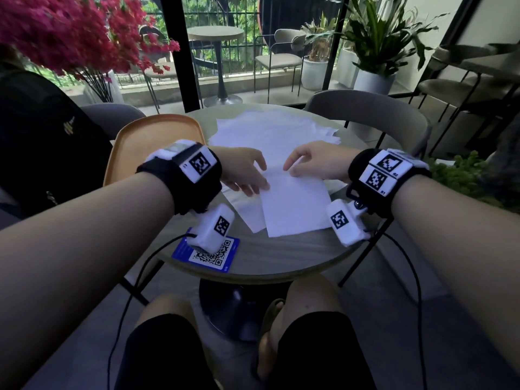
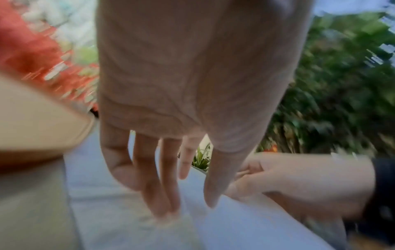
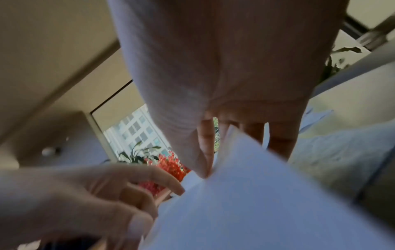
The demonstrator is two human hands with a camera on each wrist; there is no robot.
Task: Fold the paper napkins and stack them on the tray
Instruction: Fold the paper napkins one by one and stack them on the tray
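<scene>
A white paper napkin (image 1: 295, 209) lies on the round table (image 1: 281, 257) near its front, on top of another flat napkin (image 1: 244, 209). My right hand (image 1: 291, 167) pinches its far edge between thumb and forefinger, seen close in the right wrist view (image 3: 206, 172), and the napkin (image 3: 256, 203) rises there. My left hand (image 1: 260, 178) is at the napkin's far left corner. Its straight fingers (image 2: 166, 211) touch the paper (image 2: 245, 228). A loose pile of napkins (image 1: 270, 130) lies behind the hands. The orange tray (image 1: 140, 142) sits at the table's back left with nothing on it.
A blue QR card (image 1: 208, 254) lies near the table's front edge, partly under the left wrist camera. A grey chair (image 1: 365, 114) stands behind the table at the right, a black backpack (image 1: 42, 136) at the left. Red flowers (image 1: 56, 32) hang at the upper left.
</scene>
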